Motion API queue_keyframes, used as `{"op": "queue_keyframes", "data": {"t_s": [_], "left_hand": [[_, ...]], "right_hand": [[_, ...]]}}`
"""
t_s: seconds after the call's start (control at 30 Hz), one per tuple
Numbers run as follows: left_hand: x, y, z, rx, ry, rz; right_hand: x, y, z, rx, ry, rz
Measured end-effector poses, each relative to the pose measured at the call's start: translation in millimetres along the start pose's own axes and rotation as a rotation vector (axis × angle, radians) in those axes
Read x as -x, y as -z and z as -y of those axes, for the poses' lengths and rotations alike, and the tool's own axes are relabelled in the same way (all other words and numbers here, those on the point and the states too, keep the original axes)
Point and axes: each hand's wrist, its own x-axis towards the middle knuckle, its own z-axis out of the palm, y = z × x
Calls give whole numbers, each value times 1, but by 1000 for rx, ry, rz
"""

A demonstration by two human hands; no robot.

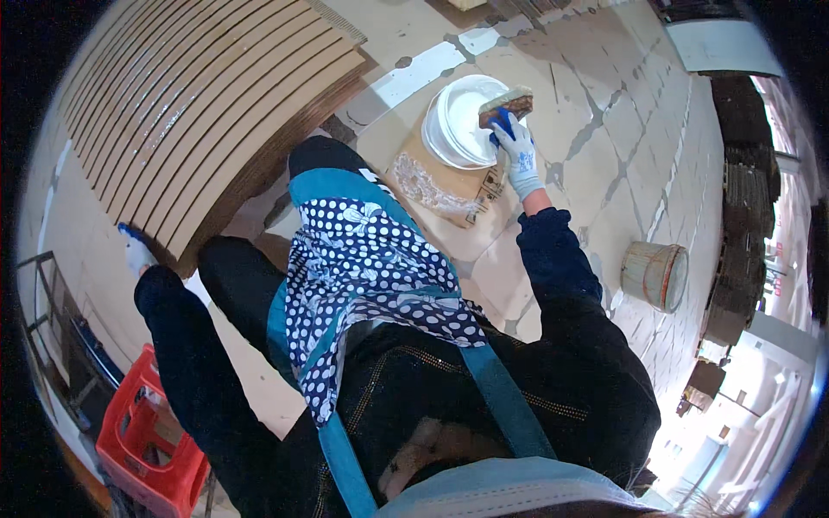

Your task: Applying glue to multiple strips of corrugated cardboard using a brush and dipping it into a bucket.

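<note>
My right hand (522, 155), in a white glove with blue fingers, is closed around a wide brown brush (508, 109) with a pale, white-coated edge. The brush is over the right rim of a white bucket (445, 129) that has white paste-like liquid in it. My left hand (136, 250), gloved alike, is at the near left corner of a large stack of cardboard sheets (211, 112). Its fingers look stretched out along the sheet edge. The sheets overlap in staggered strips, and some carry shiny wet streaks.
The bucket stands on a flattened cardboard piece (432, 188) smeared with white. A stained pail (654, 274) is on the tiled floor to the right. A red plastic stool (154, 440) and a metal frame (60, 337) are at lower left. Dark stacks (744, 207) line the right side.
</note>
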Motion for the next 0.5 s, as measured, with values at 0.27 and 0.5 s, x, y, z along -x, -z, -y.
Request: {"op": "queue_keyframes", "data": {"t_s": [0.27,0.5], "left_hand": [[-12,6,-7,-58,-24,240],[-8,5,-5,-71,13,125]], "right_hand": [[-9,1,3,-1258,-766,-515],[13,-20,-39,-2073,-1176,-848]]}}
